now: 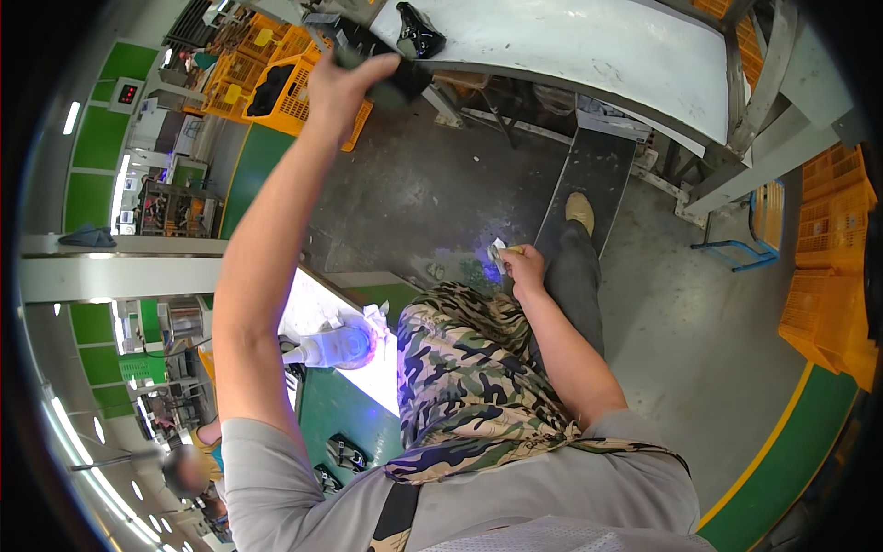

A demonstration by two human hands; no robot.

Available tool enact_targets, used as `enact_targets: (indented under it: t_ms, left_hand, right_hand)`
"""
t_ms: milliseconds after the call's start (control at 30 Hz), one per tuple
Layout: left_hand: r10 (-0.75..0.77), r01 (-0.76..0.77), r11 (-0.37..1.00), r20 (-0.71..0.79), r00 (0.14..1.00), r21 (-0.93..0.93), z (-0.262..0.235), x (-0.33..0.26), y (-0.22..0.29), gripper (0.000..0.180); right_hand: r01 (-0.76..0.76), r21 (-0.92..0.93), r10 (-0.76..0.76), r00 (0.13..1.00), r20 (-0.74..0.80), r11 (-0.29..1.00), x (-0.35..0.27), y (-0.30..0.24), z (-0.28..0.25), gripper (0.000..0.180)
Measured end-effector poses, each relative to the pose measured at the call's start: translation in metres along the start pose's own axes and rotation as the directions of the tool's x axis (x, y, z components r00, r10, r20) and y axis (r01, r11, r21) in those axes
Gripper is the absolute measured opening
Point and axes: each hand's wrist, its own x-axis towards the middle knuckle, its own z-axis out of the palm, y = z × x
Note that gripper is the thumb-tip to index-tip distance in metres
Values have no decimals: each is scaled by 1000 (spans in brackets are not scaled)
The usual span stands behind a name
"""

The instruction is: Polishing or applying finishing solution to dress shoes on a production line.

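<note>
At the upper left, my left arm is stretched out and my left hand [342, 90] is closed on a dark blocky part [386, 74], smeared by motion, at the corner of the white-topped table [589, 55]. Just beyond it on that table lies a glossy black moulded piece [420, 35]. My right hand [522, 267] hangs low beside my right leg, its fingers pinching a crumpled white wipe [498, 248]. A camouflage apron [469, 350] covers my lap.
To my left, a clear bottle [336, 348] lies on a brightly lit white surface, beside a green worktop [340, 409] bearing black parts [346, 454]. Yellow crates [287, 87] stand far left, orange crates [823, 276] right. A blue-framed stool [740, 244] is nearby. Another person [189, 469] sits lower left.
</note>
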Motion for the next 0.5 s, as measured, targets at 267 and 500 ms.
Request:
enact_targets:
  t_ms: [267, 500]
  left_hand:
    - [94, -188, 959, 393, 915, 210, 98, 89, 35, 44]
    - [-94, 122, 679, -79, 992, 723, 136, 69, 18, 46]
  right_hand:
    - [-73, 9, 73, 997, 26, 997, 16, -5, 0, 20]
    - [-30, 23, 28, 998, 60, 999, 25, 1, -6, 18]
